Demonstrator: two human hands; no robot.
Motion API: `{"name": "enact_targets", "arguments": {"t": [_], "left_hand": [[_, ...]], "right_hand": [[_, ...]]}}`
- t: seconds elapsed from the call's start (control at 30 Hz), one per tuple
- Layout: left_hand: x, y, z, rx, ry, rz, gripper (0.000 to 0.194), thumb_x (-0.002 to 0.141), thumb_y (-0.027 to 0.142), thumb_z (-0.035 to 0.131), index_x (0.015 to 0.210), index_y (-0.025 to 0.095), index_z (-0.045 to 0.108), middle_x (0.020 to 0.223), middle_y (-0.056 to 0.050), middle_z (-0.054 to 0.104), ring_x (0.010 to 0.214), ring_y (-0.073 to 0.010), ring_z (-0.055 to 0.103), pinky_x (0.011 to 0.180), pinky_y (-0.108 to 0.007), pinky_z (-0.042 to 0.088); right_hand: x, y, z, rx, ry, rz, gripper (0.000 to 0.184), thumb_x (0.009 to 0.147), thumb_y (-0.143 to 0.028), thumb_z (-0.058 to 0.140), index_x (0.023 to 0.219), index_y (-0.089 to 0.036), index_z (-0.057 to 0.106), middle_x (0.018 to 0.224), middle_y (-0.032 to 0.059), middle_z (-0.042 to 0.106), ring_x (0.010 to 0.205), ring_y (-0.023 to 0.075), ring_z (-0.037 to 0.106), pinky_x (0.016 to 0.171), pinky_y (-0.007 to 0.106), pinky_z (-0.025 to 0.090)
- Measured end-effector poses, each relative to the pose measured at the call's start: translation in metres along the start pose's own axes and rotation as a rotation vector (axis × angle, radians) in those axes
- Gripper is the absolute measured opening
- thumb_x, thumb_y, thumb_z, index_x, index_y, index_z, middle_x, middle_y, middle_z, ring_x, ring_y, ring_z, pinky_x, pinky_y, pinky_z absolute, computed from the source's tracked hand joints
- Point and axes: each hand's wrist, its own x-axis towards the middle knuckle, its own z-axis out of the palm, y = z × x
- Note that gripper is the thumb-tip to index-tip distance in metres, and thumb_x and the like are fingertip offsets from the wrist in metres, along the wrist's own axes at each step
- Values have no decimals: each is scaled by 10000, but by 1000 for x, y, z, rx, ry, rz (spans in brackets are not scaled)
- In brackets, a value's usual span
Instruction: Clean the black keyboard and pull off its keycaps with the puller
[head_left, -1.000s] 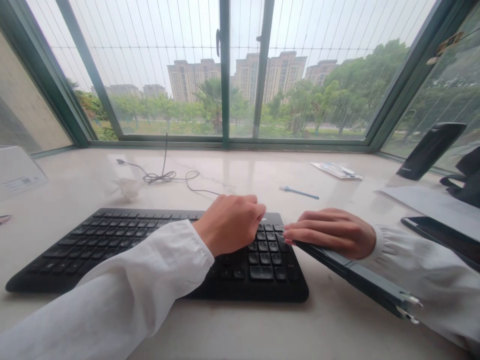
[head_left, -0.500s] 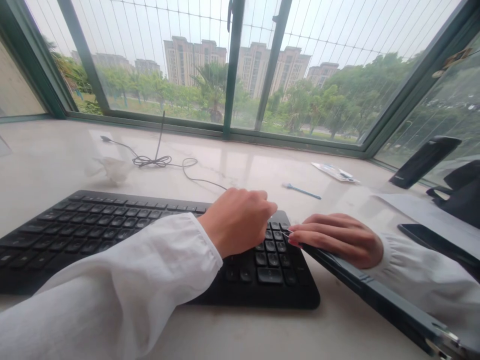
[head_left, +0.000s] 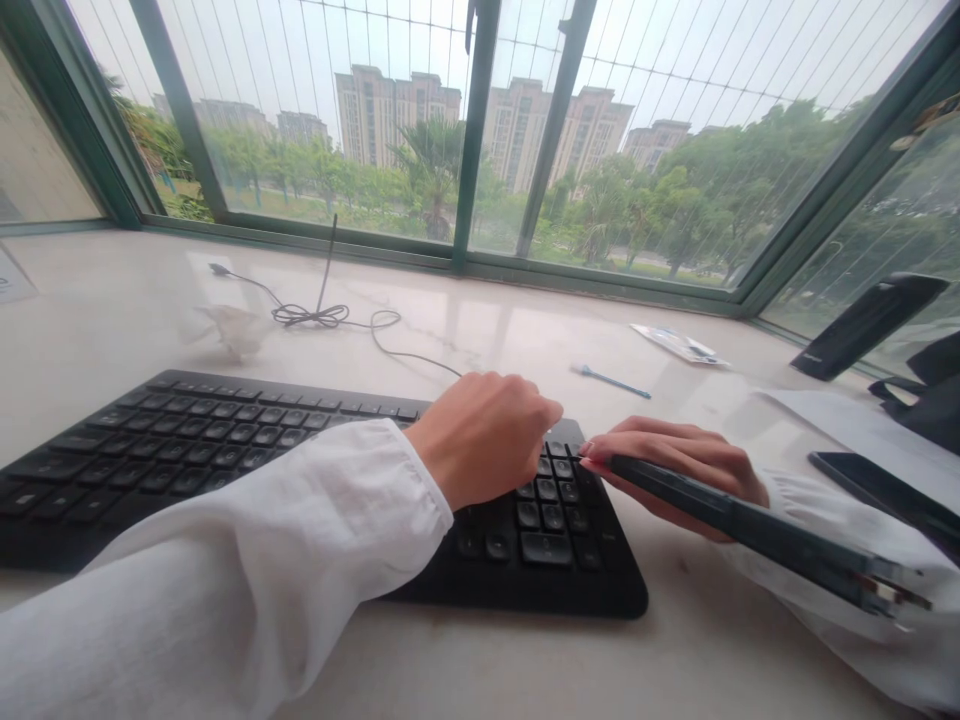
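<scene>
Head view: I have the right hand (head_left: 675, 470) fingers together, clamped on a long dark metal bar (head_left: 757, 525), its long axis running from the black keyboard (head_left: 187, 460) corner toward lower right. Left hand (head_left: 484, 440) sits on the keys; its fingertips are hidden, so I cannot tell their state.

This is an upper-floor desk corner — a black keyboard (head_left: 187, 450) sits on a marble window ledge (head_left: 525, 340) before a green-framed window (head_left: 474, 130) overlooking trees (head_left: 712, 190) and apartment towers (head_left: 397, 110) — a home or office, impossible to say which.
</scene>
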Motion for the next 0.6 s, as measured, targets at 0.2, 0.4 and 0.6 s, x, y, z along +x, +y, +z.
{"name": "enact_targets", "arguments": {"t": [0.2,0.4,0.6], "left_hand": [[-1,0,0,32,10,9,237,905,176,457,767,171,649,737,-60,663,563,-181,578,473,-289,302],[-1,-1,1,35,14,17,246,913,188,455,765,176,651,729,-57,662,575,-196,594,475,-296,317],[0,-1,1,31,12,20,240,898,180,458,763,174,656,724,-64,662,583,-199,600,475,-297,322]], "right_hand": [[1,3,-6,61,-90,-89,262,964,-77,473,1192,-153,578,948,87,693,888,176,673,764,282,555],[3,3,-7,-23,-106,-156,253,975,-72,426,1159,-166,572,896,85,687,831,182,651,694,291,527],[10,-5,-3,1,-23,68,154,892,-91,619,1011,-184,587,795,24,637,697,130,598,662,250,501]]}}
